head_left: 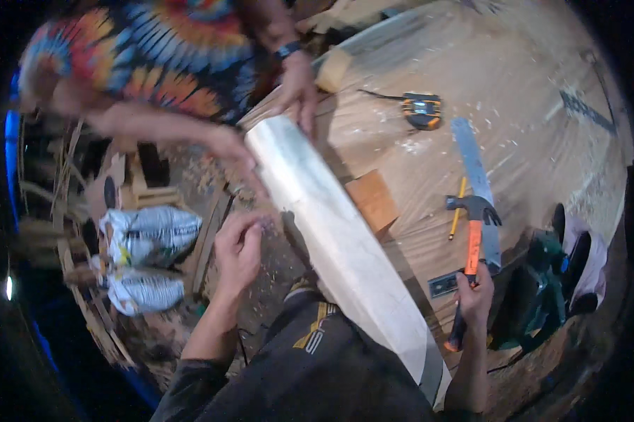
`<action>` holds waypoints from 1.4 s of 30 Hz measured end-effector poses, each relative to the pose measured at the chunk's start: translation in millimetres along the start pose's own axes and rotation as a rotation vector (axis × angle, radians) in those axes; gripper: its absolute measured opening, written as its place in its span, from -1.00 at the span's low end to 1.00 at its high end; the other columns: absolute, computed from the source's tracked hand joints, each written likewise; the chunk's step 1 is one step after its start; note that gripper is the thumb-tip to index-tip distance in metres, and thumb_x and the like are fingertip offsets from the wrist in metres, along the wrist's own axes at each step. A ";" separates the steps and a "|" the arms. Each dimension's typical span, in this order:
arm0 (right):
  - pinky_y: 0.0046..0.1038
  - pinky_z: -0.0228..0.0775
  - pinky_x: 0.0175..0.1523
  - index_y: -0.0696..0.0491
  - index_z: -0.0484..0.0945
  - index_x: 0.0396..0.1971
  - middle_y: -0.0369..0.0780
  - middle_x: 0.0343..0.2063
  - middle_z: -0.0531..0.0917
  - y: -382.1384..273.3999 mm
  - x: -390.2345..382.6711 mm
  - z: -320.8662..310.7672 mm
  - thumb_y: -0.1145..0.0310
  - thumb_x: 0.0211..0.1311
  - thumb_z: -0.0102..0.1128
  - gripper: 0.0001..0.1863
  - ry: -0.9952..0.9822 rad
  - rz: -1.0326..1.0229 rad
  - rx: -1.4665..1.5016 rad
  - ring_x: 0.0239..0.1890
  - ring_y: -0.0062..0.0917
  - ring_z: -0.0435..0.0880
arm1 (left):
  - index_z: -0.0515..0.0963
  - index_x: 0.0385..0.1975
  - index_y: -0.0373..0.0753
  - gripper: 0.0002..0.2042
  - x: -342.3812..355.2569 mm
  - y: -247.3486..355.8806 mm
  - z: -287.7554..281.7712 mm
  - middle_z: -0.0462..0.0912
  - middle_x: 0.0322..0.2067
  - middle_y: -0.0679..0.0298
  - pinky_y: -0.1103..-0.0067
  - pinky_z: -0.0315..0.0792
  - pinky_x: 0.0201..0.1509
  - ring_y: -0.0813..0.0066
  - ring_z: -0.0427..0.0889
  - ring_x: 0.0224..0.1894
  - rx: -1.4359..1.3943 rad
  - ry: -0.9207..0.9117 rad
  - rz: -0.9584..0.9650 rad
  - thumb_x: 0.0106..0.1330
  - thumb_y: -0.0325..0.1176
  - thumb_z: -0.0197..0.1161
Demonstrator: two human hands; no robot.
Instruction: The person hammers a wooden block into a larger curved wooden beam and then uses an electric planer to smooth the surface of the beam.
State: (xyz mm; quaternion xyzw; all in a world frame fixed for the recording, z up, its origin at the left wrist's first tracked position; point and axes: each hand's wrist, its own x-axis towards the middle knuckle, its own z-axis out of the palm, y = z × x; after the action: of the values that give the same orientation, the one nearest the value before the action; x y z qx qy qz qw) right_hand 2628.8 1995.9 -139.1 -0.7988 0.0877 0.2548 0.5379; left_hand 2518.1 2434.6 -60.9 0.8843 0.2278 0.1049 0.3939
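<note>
A long pale wooden beam (341,235) runs slantwise from the top middle down past my right thigh. My right hand (476,295) grips a claw hammer (474,243) by its orange and black handle, head pointing away from me over the worktop. To the left of the beam, and apart from it, my left hand (238,250) hovers with its fingers curled in, nothing visible in them. Across from me, a person in a colourful patterned garment has one hand (300,91) at the beam's far end and the other hand (234,151) along its left side.
On the wooden worktop (521,162) lie a tape measure (422,111), a yellow pencil (459,211), a metal strip (473,158) and a dark square (587,112). An orange-brown block (373,202) touches the beam. Right stands a green power tool (531,295); left, white sacks (152,235).
</note>
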 end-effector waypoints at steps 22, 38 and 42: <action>-0.38 0.33 0.35 0.28 0.34 0.36 0.00 0.25 0.52 -21.1 -141.1 74.2 0.45 0.33 0.26 -0.38 -0.076 -0.251 -0.441 0.25 -0.35 0.54 | 0.27 0.32 -0.42 0.10 -48.9 -102.5 39.4 0.32 0.34 -0.09 0.21 0.32 0.40 -0.07 0.33 0.35 0.122 -0.202 0.156 -0.21 0.13 0.61; -0.34 0.30 0.38 0.29 0.27 0.41 0.06 0.24 0.55 -28.0 -142.9 101.0 0.43 0.09 0.46 -0.13 -0.145 -0.312 -0.597 0.27 -0.30 0.54 | 0.27 0.32 -0.39 0.13 -55.3 -110.9 51.3 0.35 0.31 -0.09 0.19 0.28 0.42 -0.06 0.33 0.35 0.047 -0.078 0.165 -0.29 0.08 0.67; -0.35 0.31 0.37 0.29 0.27 0.40 0.07 0.24 0.54 -30.9 -143.3 102.6 0.42 0.10 0.46 -0.14 -0.154 -0.286 -0.563 0.26 -0.30 0.55 | 0.26 0.33 -0.38 0.15 -53.2 -114.6 55.8 0.36 0.31 -0.08 0.18 0.28 0.41 -0.07 0.34 0.35 0.054 -0.100 0.166 -0.30 0.11 0.68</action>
State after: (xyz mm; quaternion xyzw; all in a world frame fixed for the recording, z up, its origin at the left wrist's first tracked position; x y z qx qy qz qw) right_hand 2487.1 2082.0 -72.0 -0.8989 -0.1403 0.2503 0.3312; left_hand 2455.2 2439.6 -183.8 0.9145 0.1366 0.0870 0.3709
